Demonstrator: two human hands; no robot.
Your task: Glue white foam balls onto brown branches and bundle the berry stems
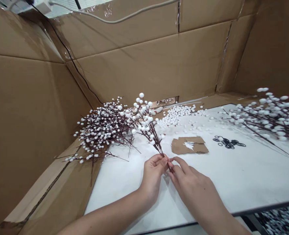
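My left hand (153,176) pinches the lower stem of a small bunch of dark twigs with white foam berries (144,121), which rises up and to the left. My right hand (186,180) meets it from the right, its fingertips closed on the same stem ends just below the left thumb. Both hands hover over the white table top (232,182). A torn scrap of brown cardboard with a white glue blob (189,145) lies just beyond my hands.
A heap of finished berry twigs (101,130) lies at the left, partly on cardboard. More berry branches (269,119) lie at the right. Loose white foam balls (175,116) are scattered at the back. Small black rubber rings (229,142) sit nearby. Cardboard walls (159,62) enclose the table.
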